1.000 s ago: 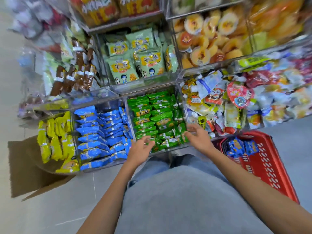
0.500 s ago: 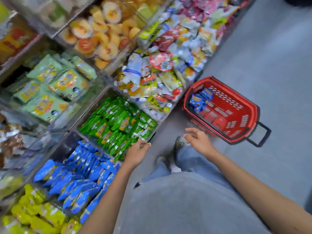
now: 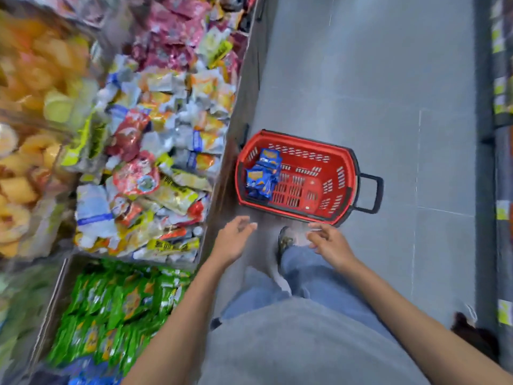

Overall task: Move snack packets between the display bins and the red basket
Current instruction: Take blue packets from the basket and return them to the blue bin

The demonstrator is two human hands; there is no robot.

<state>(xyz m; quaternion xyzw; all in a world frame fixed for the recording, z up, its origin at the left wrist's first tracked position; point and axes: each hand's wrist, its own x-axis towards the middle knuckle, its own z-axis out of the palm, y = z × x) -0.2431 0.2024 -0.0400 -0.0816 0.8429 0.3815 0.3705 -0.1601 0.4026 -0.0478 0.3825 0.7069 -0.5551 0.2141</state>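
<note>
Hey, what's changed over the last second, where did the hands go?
Both hands left the bin of green packets and moved right toward the red basket. The left hand and right hand now hover open and empty, just short of its near rim. The blue packets stay in the basket's shelf-side end.

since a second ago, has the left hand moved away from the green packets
Yes. The left hand has left the front edge of the bin of green packets and is now out over the floor, nearer the red basket.

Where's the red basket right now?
In the head view, the red plastic basket sits on the grey floor right of the mixed-snack bin, blue packets inside.
</note>
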